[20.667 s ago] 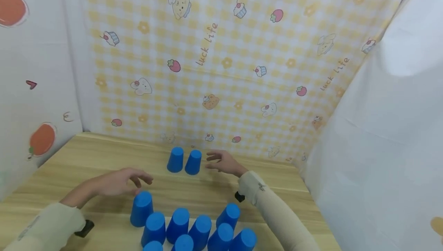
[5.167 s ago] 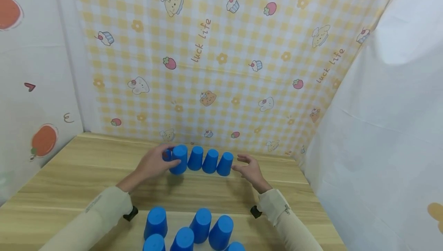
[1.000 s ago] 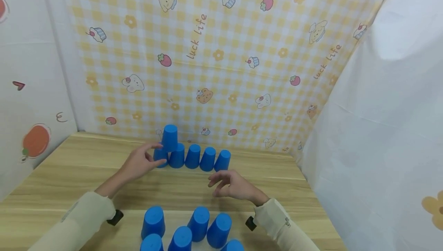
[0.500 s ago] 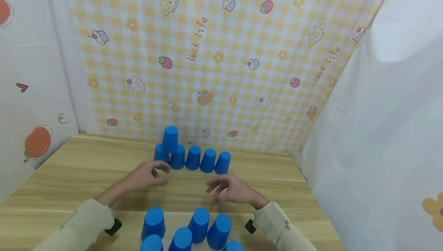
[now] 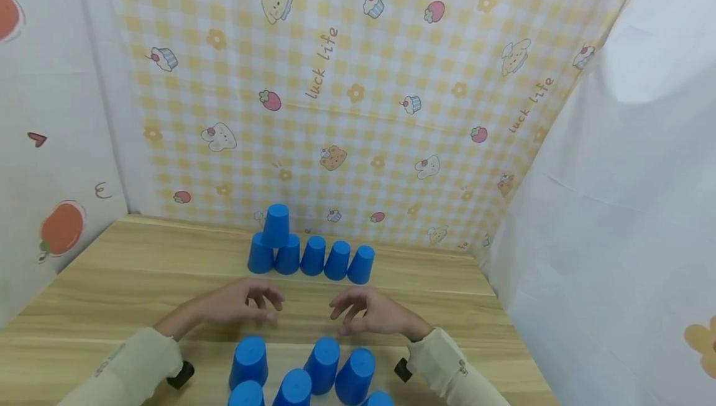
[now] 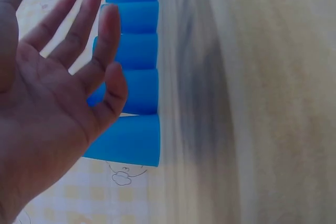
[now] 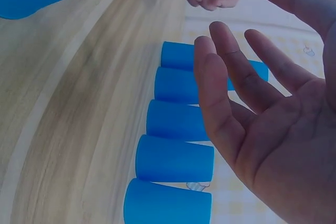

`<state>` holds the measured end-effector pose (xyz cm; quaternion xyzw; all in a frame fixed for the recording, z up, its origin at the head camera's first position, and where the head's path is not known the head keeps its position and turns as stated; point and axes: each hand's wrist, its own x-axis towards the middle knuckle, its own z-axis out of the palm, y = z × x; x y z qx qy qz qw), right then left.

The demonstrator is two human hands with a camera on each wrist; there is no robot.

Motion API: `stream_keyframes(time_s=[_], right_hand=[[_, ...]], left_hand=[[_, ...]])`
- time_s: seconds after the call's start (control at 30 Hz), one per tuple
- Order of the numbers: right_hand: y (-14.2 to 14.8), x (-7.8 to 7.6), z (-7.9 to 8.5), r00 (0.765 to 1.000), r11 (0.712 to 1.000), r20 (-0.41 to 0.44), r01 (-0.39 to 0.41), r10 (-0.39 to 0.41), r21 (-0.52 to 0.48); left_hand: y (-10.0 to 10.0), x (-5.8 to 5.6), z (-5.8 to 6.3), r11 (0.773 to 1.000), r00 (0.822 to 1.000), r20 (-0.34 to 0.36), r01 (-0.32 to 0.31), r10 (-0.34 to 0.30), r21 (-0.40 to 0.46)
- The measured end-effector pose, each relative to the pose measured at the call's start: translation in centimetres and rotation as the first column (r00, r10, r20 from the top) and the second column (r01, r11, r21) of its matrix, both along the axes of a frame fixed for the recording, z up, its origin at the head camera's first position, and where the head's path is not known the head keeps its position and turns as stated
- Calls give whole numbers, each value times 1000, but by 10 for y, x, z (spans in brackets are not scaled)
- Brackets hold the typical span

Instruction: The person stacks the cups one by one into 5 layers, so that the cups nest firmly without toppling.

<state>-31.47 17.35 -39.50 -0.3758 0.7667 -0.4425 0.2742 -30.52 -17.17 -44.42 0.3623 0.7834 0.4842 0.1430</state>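
Several blue cups stand upside down in a row at the back, the rightmost cup (image 5: 361, 264) included. One blue cup (image 5: 276, 227) sits upside down on the two leftmost ones. My left hand (image 5: 237, 301) hovers between this row and the front cups, loosely curved and holding nothing. To its right my right hand (image 5: 375, 311) hovers the same way, also bare. In the left wrist view a row cup (image 6: 128, 140) lies past the relaxed fingers. The right wrist view shows another row cup (image 7: 173, 158) beyond the right hand.
Nearer the person, a loose cluster of upside-down blue cups includes a left cup (image 5: 248, 361) and a right cup (image 5: 355, 376); some are cut off by the frame's lower edge. A checked cloth (image 5: 358, 132) hangs behind the wooden table (image 5: 145, 269).
Over the longer span, cups went from the front cluster into the back row, and one went on top. In the last second my left hand left that upper cup and drew back toward the front.
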Motion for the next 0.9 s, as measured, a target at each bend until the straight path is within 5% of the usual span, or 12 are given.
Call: stream_keyframes(time_s=[0.43,0.77,0.9], right_hand=[[0,-1,-4,997,997,-2,-83,83,11],[-1,0,-6,994,990,34,-110,107,89],[-2,0,-6,992,988,40,-120,116,101]], left_hand=[[-6,0,-5,990,992,-3,123,-123,75],[-13,2,-8,957,951,140,258,-276,136],[-15,4,-8,954,942,172,267,-288,136]])
